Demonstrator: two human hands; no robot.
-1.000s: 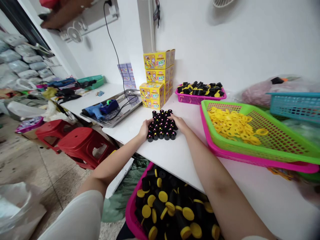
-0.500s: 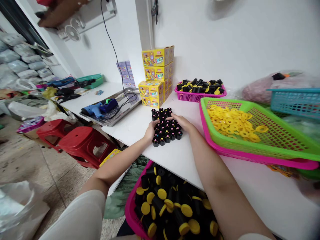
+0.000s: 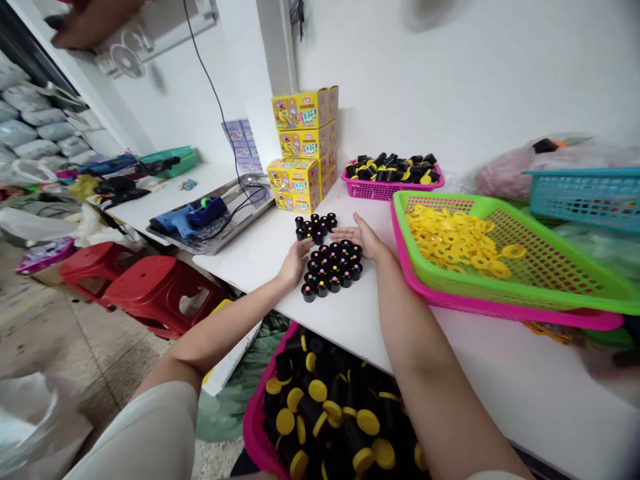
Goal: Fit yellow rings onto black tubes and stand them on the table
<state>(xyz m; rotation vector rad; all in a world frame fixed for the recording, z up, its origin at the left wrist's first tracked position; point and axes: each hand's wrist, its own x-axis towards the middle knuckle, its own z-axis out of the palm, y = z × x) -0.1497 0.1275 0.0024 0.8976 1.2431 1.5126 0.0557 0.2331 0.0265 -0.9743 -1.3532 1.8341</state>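
Small black cylinders with pink or yellow dots on top stand upright on the white table in two groups, a larger near block (image 3: 333,268) and a smaller far cluster (image 3: 316,227). My left hand (image 3: 296,261) is at the left side of the near block, its fingers stretched toward the space between the groups. On the right, my right hand (image 3: 364,239) lies beside the block's far corner, fingers extended and thumb raised. Both hands are open and grip nothing; whether the fingertips touch the cylinders is hard to tell.
A pink basket (image 3: 255,427) of black cylinders with yellow caps sits below the table edge. To the right, a green basket (image 3: 550,293) holds yellow rings. Stacked yellow boxes (image 3: 295,177), another pink basket (image 3: 380,191) and a metal tray (image 3: 227,233) with a blue glue gun stand farther back.
The single block of black cylinders has parted into a near block and a far cluster. My hands have opened away from the cylinders, and the camera view has shifted slightly.
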